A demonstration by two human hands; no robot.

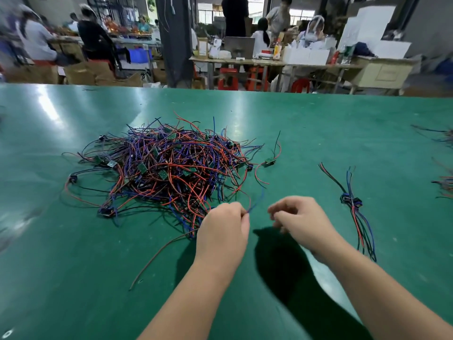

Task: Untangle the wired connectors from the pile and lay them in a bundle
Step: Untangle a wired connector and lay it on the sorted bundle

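Note:
A tangled pile of wired connectors (169, 168), with red, blue and black wires and small green boards, lies on the green table (318, 133) at centre left. My left hand (223, 224) sits at the pile's near right edge and pinches thin red and blue wire ends (255, 202) that lead back into the pile. Just to its right, my right hand (296, 219) hovers with curled fingers, and nothing shows in them. A small laid-out bundle of connectors (353, 204) lies on the table to the right of my right hand.
One loose connector with a green board (268, 163) lies just right of the pile. A single long red wire (159, 253) trails toward me from the pile. More wire bundles (443, 185) sit at the table's right edge. People work at benches beyond the far edge.

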